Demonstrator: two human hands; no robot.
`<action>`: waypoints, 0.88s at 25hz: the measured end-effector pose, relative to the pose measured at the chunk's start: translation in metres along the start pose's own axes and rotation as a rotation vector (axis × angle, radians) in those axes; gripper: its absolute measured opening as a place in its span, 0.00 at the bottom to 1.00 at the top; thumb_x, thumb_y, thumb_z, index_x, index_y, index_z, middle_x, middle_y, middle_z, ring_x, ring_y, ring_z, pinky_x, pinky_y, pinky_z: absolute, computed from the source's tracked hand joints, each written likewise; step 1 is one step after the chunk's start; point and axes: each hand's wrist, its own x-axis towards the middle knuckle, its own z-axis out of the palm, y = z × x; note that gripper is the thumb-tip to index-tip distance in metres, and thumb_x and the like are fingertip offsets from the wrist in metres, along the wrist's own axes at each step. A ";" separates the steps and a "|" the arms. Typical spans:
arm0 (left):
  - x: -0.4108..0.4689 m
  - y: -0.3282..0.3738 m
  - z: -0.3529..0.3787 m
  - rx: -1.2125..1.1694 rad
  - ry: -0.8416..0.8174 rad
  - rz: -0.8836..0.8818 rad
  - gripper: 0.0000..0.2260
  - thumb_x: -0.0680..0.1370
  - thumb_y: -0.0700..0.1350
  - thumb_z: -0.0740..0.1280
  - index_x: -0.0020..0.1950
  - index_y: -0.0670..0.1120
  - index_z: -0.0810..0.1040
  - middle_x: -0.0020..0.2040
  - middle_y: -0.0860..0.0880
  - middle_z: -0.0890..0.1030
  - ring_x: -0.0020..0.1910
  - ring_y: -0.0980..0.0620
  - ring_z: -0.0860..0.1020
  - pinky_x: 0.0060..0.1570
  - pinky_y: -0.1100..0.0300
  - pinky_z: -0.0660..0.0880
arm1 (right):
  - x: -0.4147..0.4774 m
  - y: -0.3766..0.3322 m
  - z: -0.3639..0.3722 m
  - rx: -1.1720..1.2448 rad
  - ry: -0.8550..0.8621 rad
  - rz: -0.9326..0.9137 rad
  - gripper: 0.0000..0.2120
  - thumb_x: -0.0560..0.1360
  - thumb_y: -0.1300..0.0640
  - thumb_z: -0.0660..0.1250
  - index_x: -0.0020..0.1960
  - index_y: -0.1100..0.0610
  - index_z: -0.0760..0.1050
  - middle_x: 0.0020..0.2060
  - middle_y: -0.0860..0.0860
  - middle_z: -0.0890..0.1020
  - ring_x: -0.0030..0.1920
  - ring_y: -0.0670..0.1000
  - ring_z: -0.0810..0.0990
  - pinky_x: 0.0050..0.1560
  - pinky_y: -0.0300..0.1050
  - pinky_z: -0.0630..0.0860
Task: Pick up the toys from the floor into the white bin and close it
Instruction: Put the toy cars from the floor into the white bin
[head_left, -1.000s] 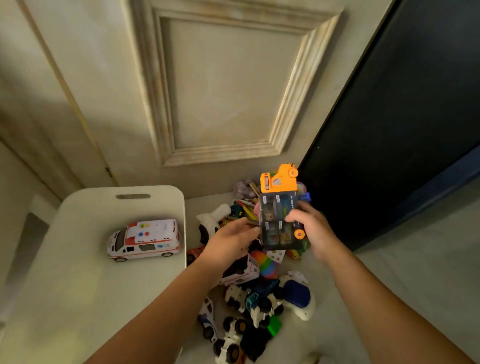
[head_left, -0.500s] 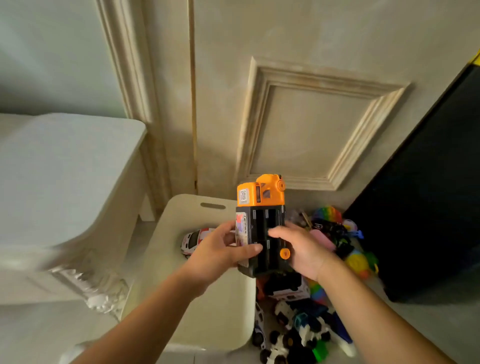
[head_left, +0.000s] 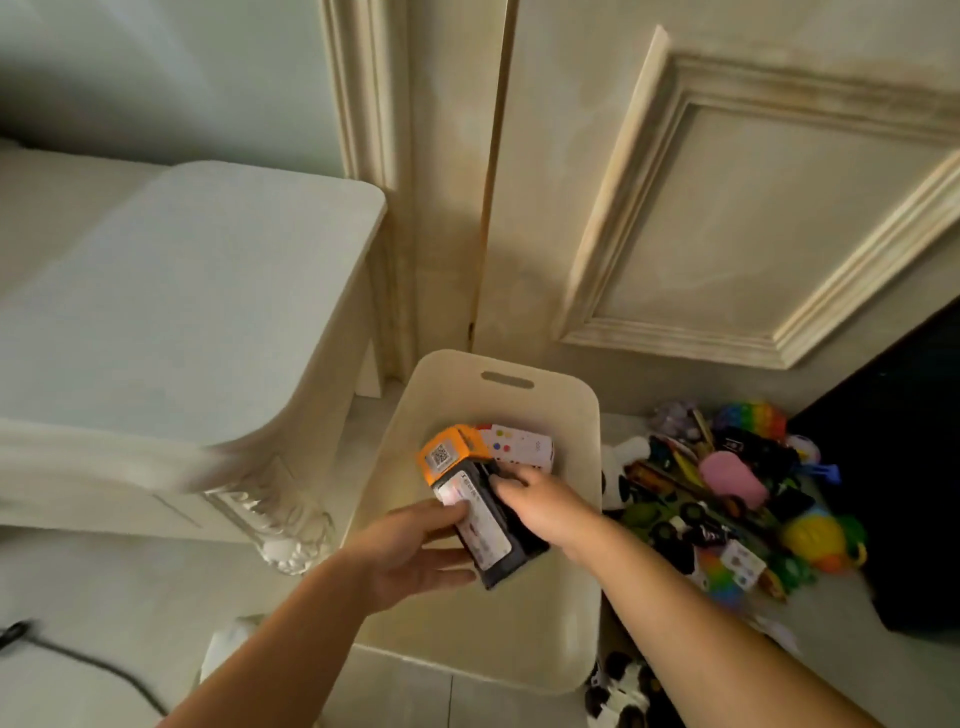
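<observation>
The white bin stands open on the floor below the door. Inside it, both hands hold an orange and black toy truck, tilted with its orange cab toward the far wall. My left hand grips its near left side, thumb under it. My right hand grips its right side from above. A white toy ambulance lies in the bin just beyond the truck. A heap of toys lies on the floor to the right of the bin.
A white side table with carved legs stands left of the bin. A cream panelled door is behind it, and dark furniture at the right. A black cable runs along the floor at lower left.
Both hands carried the truck from above the toy heap leftward and down into the bin. The truck has tilted onto its side. The view has swung to the left.
</observation>
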 end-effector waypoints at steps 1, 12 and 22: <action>0.006 -0.005 -0.004 -0.052 0.018 -0.033 0.08 0.78 0.41 0.66 0.55 0.41 0.79 0.46 0.42 0.84 0.43 0.43 0.84 0.44 0.50 0.82 | 0.008 0.001 0.003 -0.024 0.065 -0.028 0.18 0.81 0.49 0.58 0.70 0.50 0.69 0.63 0.53 0.78 0.60 0.53 0.77 0.59 0.45 0.72; 0.113 -0.021 0.029 -0.311 0.237 -0.230 0.16 0.78 0.41 0.68 0.64 0.40 0.73 0.58 0.37 0.79 0.58 0.39 0.78 0.53 0.45 0.76 | 0.052 0.017 -0.045 0.381 0.666 -0.305 0.11 0.77 0.57 0.59 0.53 0.43 0.74 0.49 0.49 0.82 0.51 0.52 0.82 0.55 0.53 0.79; 0.143 -0.034 0.043 0.027 0.306 -0.215 0.17 0.78 0.46 0.68 0.65 0.44 0.74 0.62 0.42 0.76 0.61 0.43 0.75 0.56 0.45 0.75 | 0.050 0.070 -0.096 0.557 0.829 -0.197 0.12 0.78 0.66 0.57 0.52 0.54 0.75 0.48 0.51 0.80 0.45 0.48 0.82 0.48 0.42 0.79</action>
